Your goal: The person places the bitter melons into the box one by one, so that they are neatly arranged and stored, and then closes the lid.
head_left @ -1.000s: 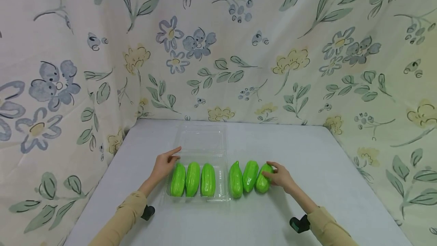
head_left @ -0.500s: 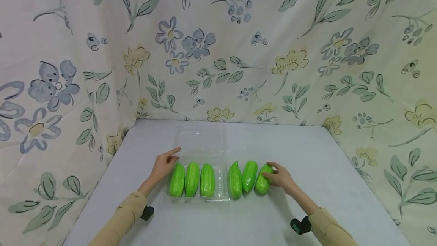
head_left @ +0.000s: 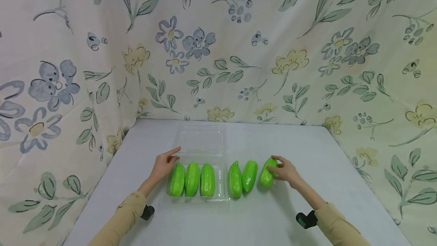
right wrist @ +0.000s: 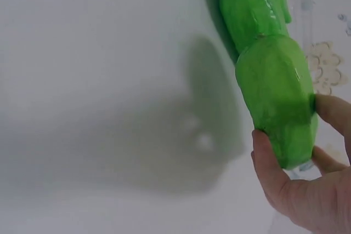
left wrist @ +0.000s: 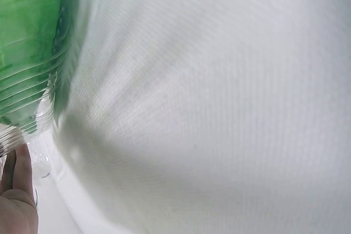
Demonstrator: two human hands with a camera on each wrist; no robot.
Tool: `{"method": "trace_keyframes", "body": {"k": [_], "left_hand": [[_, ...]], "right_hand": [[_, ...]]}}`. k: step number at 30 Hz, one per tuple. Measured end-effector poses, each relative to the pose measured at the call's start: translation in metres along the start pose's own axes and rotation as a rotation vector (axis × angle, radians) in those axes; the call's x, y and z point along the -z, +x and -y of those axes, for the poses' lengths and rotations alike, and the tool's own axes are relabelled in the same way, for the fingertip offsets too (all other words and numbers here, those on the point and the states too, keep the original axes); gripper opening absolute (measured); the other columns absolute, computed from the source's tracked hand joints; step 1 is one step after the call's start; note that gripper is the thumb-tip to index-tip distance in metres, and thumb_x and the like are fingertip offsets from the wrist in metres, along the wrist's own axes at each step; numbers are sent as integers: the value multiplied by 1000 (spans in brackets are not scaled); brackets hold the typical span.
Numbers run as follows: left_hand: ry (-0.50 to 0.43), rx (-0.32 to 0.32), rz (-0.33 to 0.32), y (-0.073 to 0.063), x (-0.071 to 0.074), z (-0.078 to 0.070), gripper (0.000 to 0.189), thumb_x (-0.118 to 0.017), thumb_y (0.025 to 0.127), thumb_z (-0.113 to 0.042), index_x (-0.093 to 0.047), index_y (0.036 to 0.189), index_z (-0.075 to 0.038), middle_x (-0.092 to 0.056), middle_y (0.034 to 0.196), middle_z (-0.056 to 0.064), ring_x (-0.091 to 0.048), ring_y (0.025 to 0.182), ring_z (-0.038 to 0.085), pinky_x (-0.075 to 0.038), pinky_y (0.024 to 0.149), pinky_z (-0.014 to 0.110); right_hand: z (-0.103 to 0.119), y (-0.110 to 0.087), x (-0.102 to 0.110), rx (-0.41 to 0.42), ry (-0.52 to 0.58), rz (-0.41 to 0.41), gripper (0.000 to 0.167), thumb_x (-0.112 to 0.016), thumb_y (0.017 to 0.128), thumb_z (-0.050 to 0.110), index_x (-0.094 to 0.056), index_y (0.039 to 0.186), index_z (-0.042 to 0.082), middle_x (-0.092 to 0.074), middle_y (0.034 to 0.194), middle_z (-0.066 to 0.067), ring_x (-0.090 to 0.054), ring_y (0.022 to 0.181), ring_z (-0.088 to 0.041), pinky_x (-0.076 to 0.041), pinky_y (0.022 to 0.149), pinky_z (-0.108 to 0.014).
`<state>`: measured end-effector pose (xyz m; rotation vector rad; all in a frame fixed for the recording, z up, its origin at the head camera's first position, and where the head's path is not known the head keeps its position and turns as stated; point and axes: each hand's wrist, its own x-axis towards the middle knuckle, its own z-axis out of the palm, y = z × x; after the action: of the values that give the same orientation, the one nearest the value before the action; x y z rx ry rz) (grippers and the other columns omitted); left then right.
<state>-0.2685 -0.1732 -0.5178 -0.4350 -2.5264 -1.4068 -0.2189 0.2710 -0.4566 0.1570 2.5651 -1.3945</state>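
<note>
My right hand (head_left: 286, 171) grips a glossy green cucumber-shaped vegetable (head_left: 267, 177) near its far end, thumb on one side and fingers on the other. In the right wrist view this vegetable (right wrist: 277, 94) is raised, its shadow falling apart from it on the white cloth. Two similar vegetables (head_left: 235, 179) lie left of it. An open clear plastic clamshell box (head_left: 222, 181) holds three more side by side. My left hand (head_left: 163, 165) touches the box's left side near the hinge with extended fingers. In the left wrist view, fingertips (left wrist: 22, 160) meet the ridged plastic corner.
The box's transparent lid (head_left: 200, 139) lies folded back, away from me. A white-covered table (head_left: 290, 143) extends to a floral cloth (head_left: 218, 48) hung behind and along the sides. Dark wrist-worn devices (head_left: 306, 220) sit by both sleeves.
The vegetable in my right hand has moved right and away from me, opening a gap from its neighbour. My left hand and the box have stayed in place.
</note>
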Motion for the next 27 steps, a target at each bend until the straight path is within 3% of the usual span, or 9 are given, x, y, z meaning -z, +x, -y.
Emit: {"method": "trace_keyframes", "body": {"k": [5, 15, 27], "left_hand": [[2, -2, -3, 1, 1, -1, 40, -53, 91, 5, -59, 129, -6, -71, 97, 23, -28, 40, 0, -31, 41, 20], [-7, -11, 4, 1, 0, 1, 39, -53, 91, 7, -57, 129, -1, -70, 98, 25, -31, 41, 1, -31, 41, 20], [-7, -12, 5, 0, -1, 0, 39, -54, 91, 6, -57, 129, 0, -70, 99, 27, -31, 41, 0, -31, 41, 21]], "right_hand": [[3, 3, 6, 0, 6, -5, 61, -62, 91, 19, -35, 141, -4, -44, 130, -39, -56, 111, -43, -56, 80, -40], [4, 12, 13, 17, 85, 0, 64, -60, 93, 17, -28, 144, -5, -37, 136, -41, -49, 121, -47, -53, 86, -44], [9, 25, 10, 47, 214, 18, 65, -60, 93, 21, -29, 147, 5, -40, 139, -33, -54, 117, -35, -53, 87, -37]]}}
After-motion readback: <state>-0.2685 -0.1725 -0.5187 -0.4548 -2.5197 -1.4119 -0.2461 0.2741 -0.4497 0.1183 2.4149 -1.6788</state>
